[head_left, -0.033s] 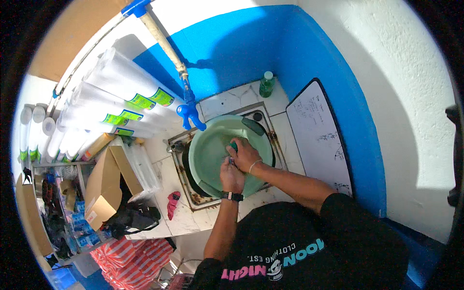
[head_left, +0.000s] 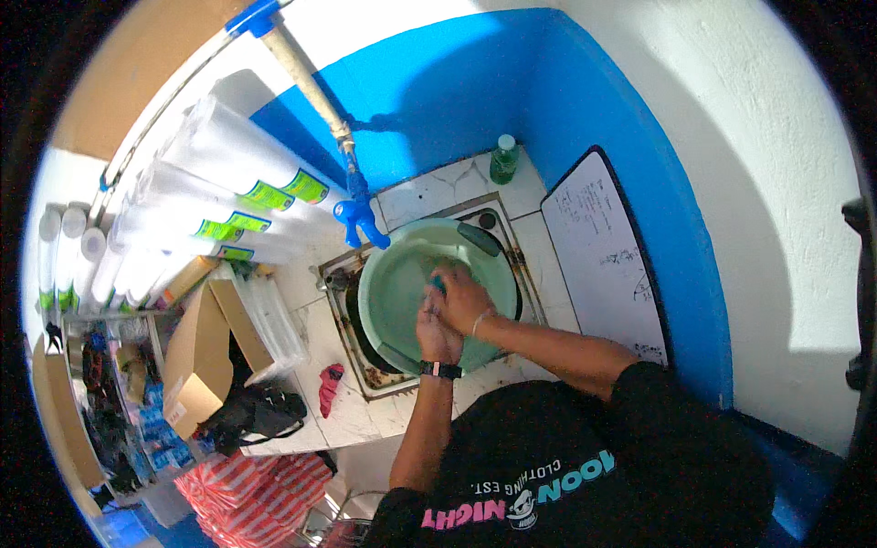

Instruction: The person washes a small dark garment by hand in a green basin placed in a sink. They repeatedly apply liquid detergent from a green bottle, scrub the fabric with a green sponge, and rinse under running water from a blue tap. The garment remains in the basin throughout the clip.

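Note:
A light green plastic basin [head_left: 367, 274] with water in it sits in a metal-rimmed sink [head_left: 342, 333]. Over its middle, both my hands are close together and touching. My right hand [head_left: 466, 297] is closed round a small dark green thing [head_left: 438, 284], mostly hidden by the fingers, so its kind cannot be told. Below it, my left hand [head_left: 438, 338] is closed at the fingertips against the right. Whatever the left fingers pinch is covered and blurred. A dark watch [head_left: 441, 369] is on my left wrist and a thin band on my right.
Above the basin hangs a pipe with a blue tap [head_left: 361, 219]. Behind stands a green bottle [head_left: 503, 163]; a whiteboard [head_left: 598, 256] leans at the right. Left are a crumpled dark pink cloth [head_left: 330, 391], an open cardboard box [head_left: 196, 365] and wrapped white rolls [head_left: 237, 151].
My right hand has come down slightly and closer over my left fingertips. Less of the green thing shows now. The basin and its surroundings stay put.

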Demonstrator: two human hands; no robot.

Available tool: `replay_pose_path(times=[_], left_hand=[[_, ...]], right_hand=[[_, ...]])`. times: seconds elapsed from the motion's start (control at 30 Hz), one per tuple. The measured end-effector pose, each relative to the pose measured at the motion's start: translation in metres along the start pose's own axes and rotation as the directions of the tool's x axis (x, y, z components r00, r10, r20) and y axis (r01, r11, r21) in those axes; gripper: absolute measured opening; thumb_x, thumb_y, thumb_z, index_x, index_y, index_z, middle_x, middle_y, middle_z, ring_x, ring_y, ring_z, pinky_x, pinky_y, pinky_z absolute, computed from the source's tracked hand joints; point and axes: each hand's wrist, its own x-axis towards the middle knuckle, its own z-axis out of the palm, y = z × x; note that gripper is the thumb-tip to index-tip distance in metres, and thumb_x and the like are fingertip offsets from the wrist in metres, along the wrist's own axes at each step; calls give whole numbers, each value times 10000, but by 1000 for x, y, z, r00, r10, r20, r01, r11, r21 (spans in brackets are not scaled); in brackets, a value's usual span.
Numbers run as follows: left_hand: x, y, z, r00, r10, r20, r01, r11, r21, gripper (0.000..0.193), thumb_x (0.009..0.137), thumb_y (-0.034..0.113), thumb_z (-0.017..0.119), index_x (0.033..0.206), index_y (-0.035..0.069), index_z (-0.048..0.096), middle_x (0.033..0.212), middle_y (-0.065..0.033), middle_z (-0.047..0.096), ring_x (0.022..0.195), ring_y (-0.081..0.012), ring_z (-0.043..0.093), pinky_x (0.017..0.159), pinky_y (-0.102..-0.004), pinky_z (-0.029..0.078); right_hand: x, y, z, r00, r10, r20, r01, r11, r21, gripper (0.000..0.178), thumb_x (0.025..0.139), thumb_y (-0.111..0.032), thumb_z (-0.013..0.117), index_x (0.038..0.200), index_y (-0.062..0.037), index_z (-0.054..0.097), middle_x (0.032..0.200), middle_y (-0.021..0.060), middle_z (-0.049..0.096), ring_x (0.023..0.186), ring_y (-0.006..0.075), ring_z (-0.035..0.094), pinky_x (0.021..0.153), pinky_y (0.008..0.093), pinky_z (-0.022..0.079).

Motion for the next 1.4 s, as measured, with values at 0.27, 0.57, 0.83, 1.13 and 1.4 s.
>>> replay_pose_path(times=[0.27, 0.57, 0.83, 1.13, 1.4], left_hand=[[4, 34, 28, 937, -326, 122, 270, 459, -846, 450, 1015, 427, 424, 1259, 59, 507, 1241, -165, 591, 1141, -300, 581, 979, -437, 479], [0, 18, 25, 964, -262, 50, 225, 702, -675, 468, 1050, 438, 371, 1332, 81, 482, 1284, -120, 571, 1185, -266, 557, 1010, -434, 453], [12, 13, 20, 967, -252, -34, 170, 740, -650, 486, 1022, 316, 399, 1426, 48, 429, 1300, -142, 562, 1155, -283, 568, 971, -440, 473], [7, 42, 26, 947, -320, 13, 211, 592, -778, 436, 1037, 324, 412, 1363, 47, 494, 1336, -104, 574, 1181, -263, 576, 984, -391, 476], [8, 33, 19, 892, -438, -113, 306, 769, -562, 445, 1042, 304, 429, 1384, 26, 494, 1312, -118, 594, 1169, -243, 589, 998, -405, 470]], right_hand=[[-2, 17, 21, 989, -88, 123, 83, 996, 45, 433, 962, -400, 548, 1277, -107, 498, 1252, 262, 513, 1113, 464, 551, 920, 522, 474], [1, 14, 19, 999, 17, 33, -18, 1000, 12, 396, 955, -344, 581, 1251, -107, 466, 1153, 272, 530, 1026, 479, 575, 848, 540, 481], [-1, 16, 18, 997, 19, 72, -21, 999, 31, 451, 953, -375, 570, 1312, -147, 420, 1241, 289, 485, 1097, 521, 545, 913, 568, 470], [-1, 7, 19, 981, -176, -82, 169, 982, -84, 450, 972, -444, 530, 1283, -128, 453, 1281, 296, 449, 1109, 511, 540, 906, 565, 472], [9, 12, 22, 995, -99, 11, 99, 994, -48, 466, 966, -447, 538, 1295, -122, 477, 1275, 297, 470, 1113, 490, 555, 894, 554, 497]])
